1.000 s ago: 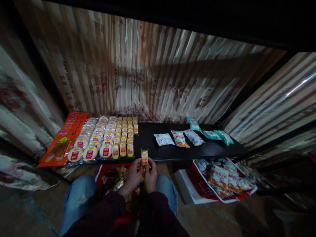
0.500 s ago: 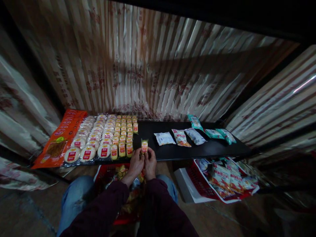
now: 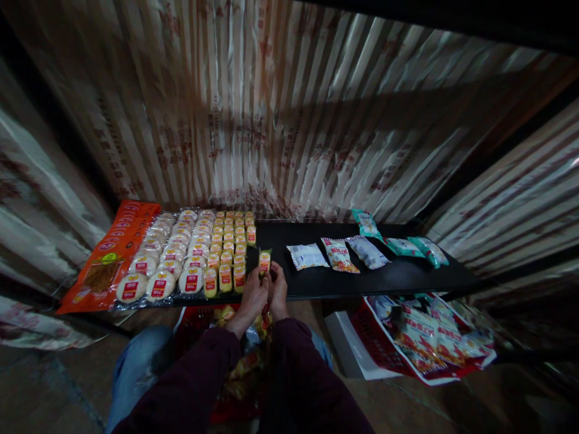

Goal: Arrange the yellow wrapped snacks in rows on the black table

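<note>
A small yellow wrapped snack [image 3: 265, 262] stands upright at the front of the black shelf [image 3: 307, 283]. My left hand [image 3: 254, 295] pinches its lower end. Close beside it, my right hand [image 3: 277, 289] has its fingers closed at the snack's lower right edge; its fingertips are partly hidden. Left of my hands are rows of small yellow snacks [image 3: 225, 277], with one [image 3: 251, 235] at the back of a shorter row. Further left lie rows of round white wrapped cakes [image 3: 190, 280].
An orange packet [image 3: 113, 253] lies at the shelf's left end. White-and-red bags [image 3: 339, 254] and green bags [image 3: 429, 250] lie on the right. Below are a red basket of bags [image 3: 380, 343], a white box [image 3: 346, 343] and another red basket [image 3: 185, 319] between the knees.
The view has shifted slightly, so the bags and right basket appear further right. The held snack appears a little higher and more of its front shows above my fingers.
</note>
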{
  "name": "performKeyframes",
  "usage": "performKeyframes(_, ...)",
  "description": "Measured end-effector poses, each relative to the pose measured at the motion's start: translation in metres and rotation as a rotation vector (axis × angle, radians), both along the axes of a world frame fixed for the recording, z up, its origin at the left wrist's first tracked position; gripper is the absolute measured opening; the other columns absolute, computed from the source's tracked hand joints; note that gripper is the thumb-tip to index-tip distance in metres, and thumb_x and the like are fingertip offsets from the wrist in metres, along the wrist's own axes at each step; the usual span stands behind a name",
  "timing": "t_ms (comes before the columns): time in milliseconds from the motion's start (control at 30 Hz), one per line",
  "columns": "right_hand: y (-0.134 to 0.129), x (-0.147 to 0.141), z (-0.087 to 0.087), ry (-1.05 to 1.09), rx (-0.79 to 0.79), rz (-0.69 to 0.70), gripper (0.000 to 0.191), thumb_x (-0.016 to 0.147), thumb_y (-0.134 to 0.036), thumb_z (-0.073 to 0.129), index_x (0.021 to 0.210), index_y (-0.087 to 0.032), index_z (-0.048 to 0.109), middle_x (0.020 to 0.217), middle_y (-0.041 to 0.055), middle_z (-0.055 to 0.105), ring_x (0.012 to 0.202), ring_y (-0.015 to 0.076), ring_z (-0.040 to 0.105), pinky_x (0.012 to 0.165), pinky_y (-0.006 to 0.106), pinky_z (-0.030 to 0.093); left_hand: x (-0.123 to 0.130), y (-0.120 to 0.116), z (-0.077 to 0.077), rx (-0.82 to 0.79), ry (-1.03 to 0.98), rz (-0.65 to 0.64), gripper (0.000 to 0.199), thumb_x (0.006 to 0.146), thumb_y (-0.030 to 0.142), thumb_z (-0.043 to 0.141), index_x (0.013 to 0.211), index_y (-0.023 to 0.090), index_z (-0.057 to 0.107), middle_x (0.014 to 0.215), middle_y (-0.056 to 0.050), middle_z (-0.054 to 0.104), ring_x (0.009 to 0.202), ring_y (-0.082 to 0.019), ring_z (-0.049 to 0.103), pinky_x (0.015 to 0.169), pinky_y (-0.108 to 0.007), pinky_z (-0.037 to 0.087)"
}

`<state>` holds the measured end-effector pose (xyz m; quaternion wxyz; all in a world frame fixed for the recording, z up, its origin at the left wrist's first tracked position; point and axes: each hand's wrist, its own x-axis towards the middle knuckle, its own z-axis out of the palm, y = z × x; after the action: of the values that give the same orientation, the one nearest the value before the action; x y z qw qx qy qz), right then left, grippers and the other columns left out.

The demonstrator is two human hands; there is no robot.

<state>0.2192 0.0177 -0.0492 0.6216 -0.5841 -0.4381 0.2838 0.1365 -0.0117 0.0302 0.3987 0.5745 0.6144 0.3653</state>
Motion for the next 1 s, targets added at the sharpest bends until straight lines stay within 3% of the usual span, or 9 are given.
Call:
performKeyframes(233, 0.026, 0.005, -0.007, 0.001, 0.008, -0.004, 0.043, 0.073, -0.032, 0.053, 0.113, -0.018, 0.06, 0.093, 0.0044, 0.07, 0.084, 0.0189, 0.064, 0.08, 0.032, 0.05, 0.008, 0.017, 0.007, -0.026, 0.021, 0.008, 0.034, 0.089, 0.026, 0.04, 0.117, 0.013, 0.055, 0.128, -0.016, 0.057, 0.123, -0.021, 0.05, 0.108, -0.034, 0.032)
performKeyframes(467, 0.044, 0.006, -0.015, -0.05, -0.022, 0.013, 0.047, 0.07, -0.03, 0.054, 0.115, -0.016, 0.059, 0.099, 0.0075, 0.067, 0.088, 0.0199, 0.062, 0.083, 0.035, 0.05, 0.012, 0.029, -0.001, -0.028, 0.006, 0.043, 0.033, 0.089, 0.024, 0.04, 0.116, 0.013, 0.056, 0.138, -0.014, 0.049, 0.135, -0.021, 0.037, 0.113, -0.033, 0.024)
performKeyframes(800, 0.061, 0.005, -0.01, -0.177, -0.022, 0.077, 0.047, 0.074, -0.03, 0.054, 0.118, -0.015, 0.056, 0.103, 0.0103, 0.065, 0.091, 0.0208, 0.061, 0.086, 0.037, 0.049, 0.015, 0.04, -0.002, -0.034, 0.005, 0.076, 0.04, 0.084, 0.016, 0.042, 0.123, 0.013, 0.053, 0.146, -0.014, 0.04, 0.139, -0.022, 0.03, 0.115, -0.034, 0.022)
performKeyframes(1000, 0.074, 0.0, -0.008, -0.224, 0.005, 0.036, 0.045, 0.072, -0.027, 0.053, 0.115, -0.015, 0.059, 0.098, 0.0094, 0.066, 0.089, 0.0212, 0.061, 0.085, 0.036, 0.048, 0.009, 0.048, -0.006, 0.011, -0.115, 0.037, 0.038, 0.081, 0.018, 0.045, 0.117, 0.019, 0.057, 0.132, -0.01, 0.055, 0.134, -0.022, 0.038, 0.113, -0.036, 0.025)
